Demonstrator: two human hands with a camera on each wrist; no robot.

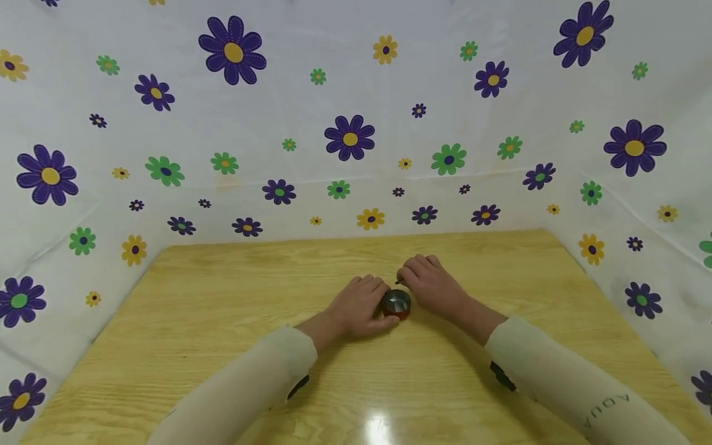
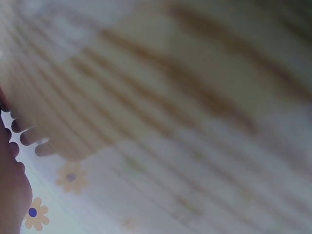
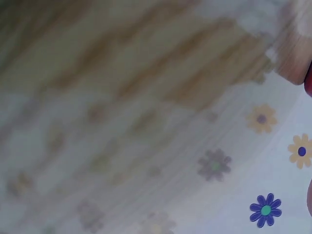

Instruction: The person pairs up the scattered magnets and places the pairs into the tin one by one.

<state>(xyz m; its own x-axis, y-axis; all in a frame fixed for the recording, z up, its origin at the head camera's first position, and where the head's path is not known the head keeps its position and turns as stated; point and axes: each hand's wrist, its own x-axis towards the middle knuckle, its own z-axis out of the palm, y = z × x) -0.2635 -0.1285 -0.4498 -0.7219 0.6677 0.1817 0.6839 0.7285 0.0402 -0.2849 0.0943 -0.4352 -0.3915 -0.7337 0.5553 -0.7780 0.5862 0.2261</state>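
In the head view a small round container (image 1: 397,303) with a dark glossy top and a reddish side stands on the wooden table. My left hand (image 1: 358,309) grips it from the left, thumb along the near side and fingers behind. Just beyond it on the right, my right hand (image 1: 434,285) pinches a small dark thin piece (image 1: 400,282), whose kind is too small to tell. In the left wrist view only part of the left hand (image 2: 12,180) shows at the left edge. A red sliver (image 3: 308,82) shows at the right edge of the right wrist view.
The wooden table (image 1: 222,309) spreads around both hands. White cloth (image 1: 300,111) printed with purple, green and yellow flowers encloses the back and both sides. Light sleeves (image 1: 245,383) cover both forearms. Blurred streaks fill most of both wrist views.
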